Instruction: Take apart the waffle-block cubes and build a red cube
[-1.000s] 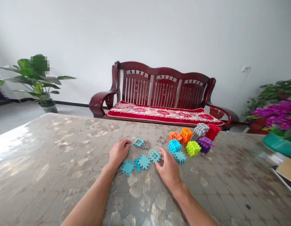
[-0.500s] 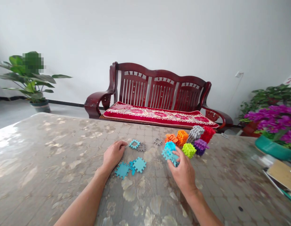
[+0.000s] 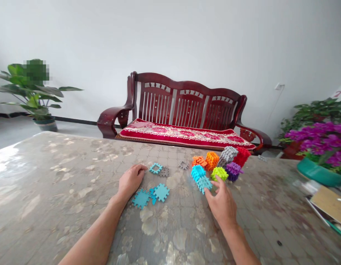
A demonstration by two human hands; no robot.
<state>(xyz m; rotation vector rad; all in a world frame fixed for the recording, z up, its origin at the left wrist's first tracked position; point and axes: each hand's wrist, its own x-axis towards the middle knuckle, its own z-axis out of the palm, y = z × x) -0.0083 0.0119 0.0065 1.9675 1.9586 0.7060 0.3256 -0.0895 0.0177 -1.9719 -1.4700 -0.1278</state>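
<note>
My right hand (image 3: 222,202) has its thumb and fingers apart beside a stack of teal interlocking tiles (image 3: 204,184); the thumb tip is at its near edge. Against that stack stands a brighter blue stack (image 3: 198,172). My left hand (image 3: 131,180) rests on the table with its fingers curled together, and nothing shows in them. Just right of it are a blue frame-shaped tile (image 3: 155,168) and a grey lattice tile (image 3: 164,171). Closer to me lie two flat teal tiles, one on the left (image 3: 141,198) and one on the right (image 3: 161,192), with a blue piece (image 3: 153,195) between them.
Behind the teal stack stand orange (image 3: 212,160), lime green (image 3: 220,173), grey (image 3: 228,156), red (image 3: 242,156) and purple (image 3: 234,171) stacks. A grey frame tile (image 3: 183,165) lies left of them. A teal flowerpot (image 3: 319,173) is at the right, a wooden bench (image 3: 187,99) beyond the table.
My right hand has let go of the teal stack, drawing back to the right with its fingers spread. The stack now stands against the brighter blue one. My left hand stays put.
</note>
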